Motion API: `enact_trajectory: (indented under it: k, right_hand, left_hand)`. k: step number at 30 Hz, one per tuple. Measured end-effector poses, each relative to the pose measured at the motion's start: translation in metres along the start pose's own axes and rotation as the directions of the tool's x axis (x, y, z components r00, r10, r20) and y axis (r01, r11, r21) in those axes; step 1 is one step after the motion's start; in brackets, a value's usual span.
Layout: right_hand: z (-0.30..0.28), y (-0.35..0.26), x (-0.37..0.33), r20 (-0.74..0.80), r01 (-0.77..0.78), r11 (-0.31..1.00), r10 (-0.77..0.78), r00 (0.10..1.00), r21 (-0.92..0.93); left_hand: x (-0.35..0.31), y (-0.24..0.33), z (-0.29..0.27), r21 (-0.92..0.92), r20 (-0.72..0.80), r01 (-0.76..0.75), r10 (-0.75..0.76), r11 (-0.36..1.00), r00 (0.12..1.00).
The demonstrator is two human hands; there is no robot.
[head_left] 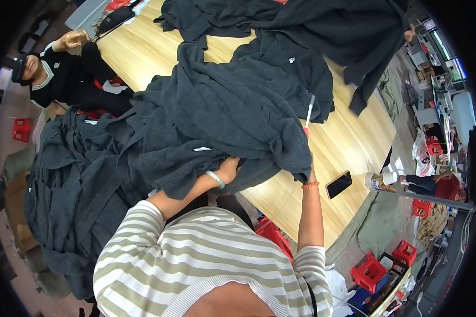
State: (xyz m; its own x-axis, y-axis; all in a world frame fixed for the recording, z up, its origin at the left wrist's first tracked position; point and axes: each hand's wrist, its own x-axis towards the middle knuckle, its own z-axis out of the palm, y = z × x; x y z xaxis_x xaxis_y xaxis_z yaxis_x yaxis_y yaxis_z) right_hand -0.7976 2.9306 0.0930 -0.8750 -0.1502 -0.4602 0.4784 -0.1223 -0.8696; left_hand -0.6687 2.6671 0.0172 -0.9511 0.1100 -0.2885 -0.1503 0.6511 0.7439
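A dark charcoal knit sweater [217,111] lies bunched across the table in front of me. My left hand [228,170] is closed on its near edge, with the fingertips tucked under the cloth. At the sweater's right end, my right hand [311,168] is mostly covered by a hanging fold. A slim tool with a red handle and a pale tip [310,111] sticks up past that fold, in line with my right forearm. The hand appears closed on it, though the fingers are hidden. A small white label [202,149] shows near my left hand.
More dark knitwear is heaped to the left [84,185] and at the far side [211,18] of the wooden table [344,153]. A phone [339,185] lies near the right edge, beside a cup [388,178]. One co-worker [63,74] sits far left; another person's hand [409,34] holds dark cloth far right.
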Motion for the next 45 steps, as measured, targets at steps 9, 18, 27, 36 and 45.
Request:
enact_trajectory:
  k: [9, 18, 27, 36, 45]
  right_hand:
    - [0.018, -0.067, -0.068, 0.031, 0.078, 0.982, -0.074, 0.997, -0.169]
    - [0.039, -0.119, -0.109, 0.005, 0.320, 0.873, -0.342, 0.940, -0.369]
    - [0.037, -0.108, -0.124, 0.132, 0.476, 0.679, -0.493, 0.860, -0.559]
    - [-0.037, -0.138, -0.196, -0.468, 0.105, 0.841, -0.394, 0.791, -0.531]
    - [-0.236, -0.147, -0.303, -0.908, 0.179, 0.960, -0.266, 0.324, -0.217]
  left_hand:
    - [-0.008, 0.113, -0.207, -0.018, -0.292, -0.292, 0.275, 0.956, 0.916]
    - [0.129, 0.061, -0.251, 0.559, 0.268, -0.484, 0.405, 0.674, 0.874]
    - [0.032, 0.150, -0.257, 0.082, 0.394, -0.557, 0.487, 0.826, 0.780]
    - [0.042, 0.149, -0.106, 0.413, 0.550, -0.758, 0.525, 0.505, 0.650]
    - [0.041, 0.178, -0.145, 0.150, 0.642, -0.676, 0.449, 0.722, 0.622]
